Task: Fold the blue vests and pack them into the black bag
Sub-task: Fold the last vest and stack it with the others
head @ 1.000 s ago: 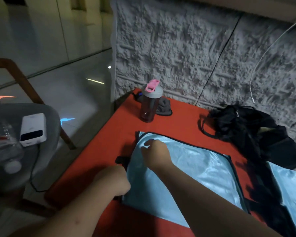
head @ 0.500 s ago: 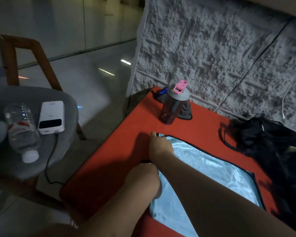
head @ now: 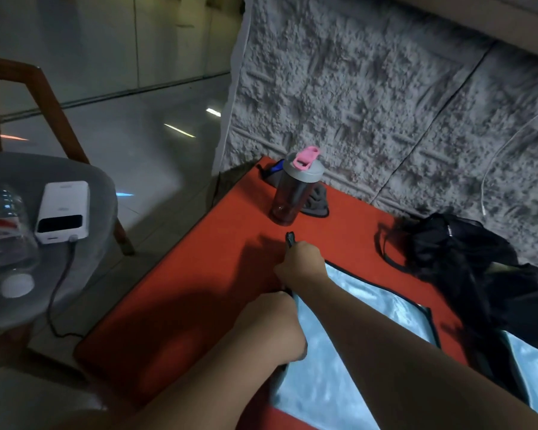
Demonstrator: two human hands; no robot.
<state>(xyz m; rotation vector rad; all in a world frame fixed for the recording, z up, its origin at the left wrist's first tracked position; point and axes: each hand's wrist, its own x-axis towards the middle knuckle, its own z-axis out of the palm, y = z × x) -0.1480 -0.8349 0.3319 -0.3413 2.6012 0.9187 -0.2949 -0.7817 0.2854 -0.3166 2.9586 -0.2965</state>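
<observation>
- Blue vest (head: 367,346): lies flat on the red table (head: 199,293), near and right of centre, its dark-trimmed left edge under both hands.
- Right hand (head: 303,264): at the vest's far-left corner, fingers curled round the dark trim, a short length of which sticks up beyond the knuckles.
- Left hand (head: 275,324): nearer on the same left edge, curled over it; the fingertips are hidden, so a firm pinch is likely but cannot be told for certain.
- Second blue vest (head: 534,367): partly visible at the near right, under a dark strap.
- Black bag (head: 466,259): slumped at the far right against the textured wall, well apart from the hands.
- Shaker bottle (head: 294,189): upright at the far side, just beyond the right hand.
- Step in hand, as judged: taking hold of the left edge to begin a fold.
- Next move calls for lifting that edge evenly with both hands and carrying it rightward across the vest, trims aligned.
</observation>
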